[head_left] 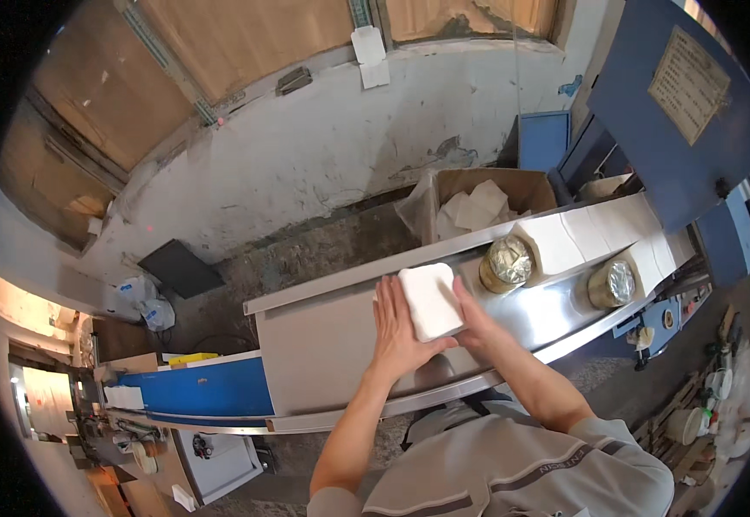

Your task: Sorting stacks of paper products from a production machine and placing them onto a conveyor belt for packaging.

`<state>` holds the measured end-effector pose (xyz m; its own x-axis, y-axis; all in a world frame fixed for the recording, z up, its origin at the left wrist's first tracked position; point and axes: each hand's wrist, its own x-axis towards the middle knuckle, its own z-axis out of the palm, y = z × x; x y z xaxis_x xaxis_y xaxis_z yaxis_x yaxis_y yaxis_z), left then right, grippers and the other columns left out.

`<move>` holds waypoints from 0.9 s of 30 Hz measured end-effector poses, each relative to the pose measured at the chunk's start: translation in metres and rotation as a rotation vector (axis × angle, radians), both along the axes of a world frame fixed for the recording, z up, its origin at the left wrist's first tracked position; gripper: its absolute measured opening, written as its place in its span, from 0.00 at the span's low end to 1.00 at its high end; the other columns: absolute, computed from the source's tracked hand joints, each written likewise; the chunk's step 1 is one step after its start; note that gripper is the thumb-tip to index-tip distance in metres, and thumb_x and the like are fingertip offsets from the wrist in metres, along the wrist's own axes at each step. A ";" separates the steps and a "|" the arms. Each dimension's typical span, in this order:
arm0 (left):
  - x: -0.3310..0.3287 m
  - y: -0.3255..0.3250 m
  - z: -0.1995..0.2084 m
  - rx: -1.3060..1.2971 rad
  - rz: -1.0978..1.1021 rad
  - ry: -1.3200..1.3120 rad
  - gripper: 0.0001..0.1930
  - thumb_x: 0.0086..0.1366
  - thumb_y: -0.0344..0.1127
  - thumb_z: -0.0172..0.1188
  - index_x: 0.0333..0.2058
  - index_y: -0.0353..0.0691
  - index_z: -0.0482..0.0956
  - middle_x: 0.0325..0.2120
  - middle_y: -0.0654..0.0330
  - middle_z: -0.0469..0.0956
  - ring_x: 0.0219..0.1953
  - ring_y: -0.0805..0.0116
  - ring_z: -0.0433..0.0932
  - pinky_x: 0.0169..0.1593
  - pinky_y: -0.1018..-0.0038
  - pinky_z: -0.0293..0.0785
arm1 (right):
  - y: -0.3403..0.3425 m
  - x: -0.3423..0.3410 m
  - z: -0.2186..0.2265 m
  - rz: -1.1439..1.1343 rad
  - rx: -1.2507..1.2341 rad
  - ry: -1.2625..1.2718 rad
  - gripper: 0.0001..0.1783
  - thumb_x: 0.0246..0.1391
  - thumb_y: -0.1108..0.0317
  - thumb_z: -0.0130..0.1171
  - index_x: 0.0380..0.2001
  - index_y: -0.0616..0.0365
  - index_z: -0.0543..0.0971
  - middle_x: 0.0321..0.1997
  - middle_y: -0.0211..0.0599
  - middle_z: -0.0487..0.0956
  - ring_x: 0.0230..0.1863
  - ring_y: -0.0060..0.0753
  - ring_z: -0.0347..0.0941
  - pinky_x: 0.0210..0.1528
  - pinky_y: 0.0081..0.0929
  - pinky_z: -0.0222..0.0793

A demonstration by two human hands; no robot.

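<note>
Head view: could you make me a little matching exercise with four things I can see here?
Things:
1. White block
2. Cardboard box
3. Rectangular panel
4. Blue strip

Descriptions:
A. Dark grey, near the wall
B. Left of the grey bench
C. Between left hand and right hand
D. Beyond the bench, white pieces inside

Pairs: 1-C, 2-D, 3-A, 4-B

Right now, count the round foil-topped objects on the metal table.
2. The first foil-topped object is just right of the white block; the second is farther right, by the metal table's near edge. No others are visible.
</note>
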<state>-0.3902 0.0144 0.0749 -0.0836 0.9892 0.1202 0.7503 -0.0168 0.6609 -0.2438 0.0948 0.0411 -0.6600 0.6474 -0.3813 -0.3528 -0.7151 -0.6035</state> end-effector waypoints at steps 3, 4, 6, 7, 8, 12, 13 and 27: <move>-0.001 0.001 0.042 0.024 -0.045 0.000 0.70 0.38 0.61 0.75 0.68 0.32 0.37 0.68 0.35 0.39 0.71 0.38 0.35 0.70 0.46 0.35 | 0.002 0.010 -0.010 -0.055 -0.138 0.318 0.43 0.63 0.34 0.36 0.66 0.61 0.59 0.68 0.48 0.63 0.67 0.47 0.62 0.69 0.45 0.56; -0.009 0.002 0.045 0.117 -0.070 -0.043 0.69 0.39 0.61 0.75 0.68 0.33 0.38 0.69 0.35 0.38 0.71 0.38 0.35 0.70 0.48 0.36 | 0.002 0.013 -0.005 -0.073 -0.237 0.392 0.45 0.62 0.33 0.37 0.66 0.62 0.58 0.68 0.49 0.63 0.67 0.48 0.62 0.69 0.47 0.55; -0.027 -0.004 0.052 0.247 0.111 -0.386 0.60 0.49 0.60 0.70 0.69 0.34 0.42 0.70 0.42 0.41 0.72 0.49 0.40 0.70 0.58 0.44 | 0.001 0.013 -0.001 -0.080 -0.279 0.409 0.55 0.53 0.25 0.42 0.66 0.64 0.58 0.69 0.50 0.61 0.69 0.52 0.58 0.71 0.50 0.50; -0.032 -0.010 0.052 0.273 0.214 -0.614 0.56 0.54 0.59 0.67 0.68 0.34 0.44 0.70 0.45 0.44 0.72 0.53 0.44 0.70 0.61 0.48 | 0.001 0.011 0.001 -0.090 -0.279 0.419 0.55 0.53 0.25 0.42 0.66 0.64 0.58 0.69 0.50 0.61 0.69 0.52 0.58 0.71 0.50 0.50; -0.039 -0.017 0.023 0.269 0.249 -0.913 0.48 0.62 0.57 0.61 0.68 0.35 0.46 0.68 0.49 0.53 0.69 0.58 0.53 0.67 0.64 0.55 | -0.001 0.008 0.005 -0.061 -0.301 0.488 0.52 0.56 0.27 0.41 0.66 0.64 0.58 0.69 0.50 0.61 0.68 0.52 0.60 0.70 0.49 0.52; -0.030 -0.022 -0.008 -0.101 0.250 -1.289 0.37 0.67 0.57 0.53 0.63 0.33 0.58 0.60 0.49 0.65 0.61 0.58 0.67 0.61 0.62 0.67 | -0.012 0.006 0.012 0.002 -0.345 0.530 0.48 0.59 0.31 0.39 0.66 0.64 0.58 0.68 0.50 0.63 0.67 0.51 0.61 0.69 0.47 0.54; -0.034 -0.023 -0.009 -0.104 0.244 -1.299 0.37 0.67 0.57 0.53 0.63 0.33 0.58 0.60 0.49 0.65 0.61 0.58 0.67 0.61 0.62 0.67 | -0.016 0.006 0.014 -0.004 -0.341 0.520 0.48 0.59 0.31 0.39 0.66 0.64 0.58 0.68 0.50 0.63 0.67 0.51 0.61 0.69 0.47 0.54; -0.014 -0.065 0.010 -0.291 0.225 -1.307 0.47 0.68 0.47 0.58 0.69 0.35 0.35 0.61 0.46 0.63 0.60 0.61 0.65 0.61 0.72 0.62 | -0.097 0.022 0.037 -0.054 0.242 -0.327 0.36 0.65 0.51 0.51 0.67 0.61 0.57 0.63 0.42 0.67 0.61 0.30 0.65 0.62 0.28 0.62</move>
<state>-0.4040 -0.0502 0.0852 -0.1366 0.9150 -0.3797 -0.4547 0.2826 0.8446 -0.2219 -0.0017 0.0780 -0.4913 0.7748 -0.3979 -0.1475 -0.5242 -0.8387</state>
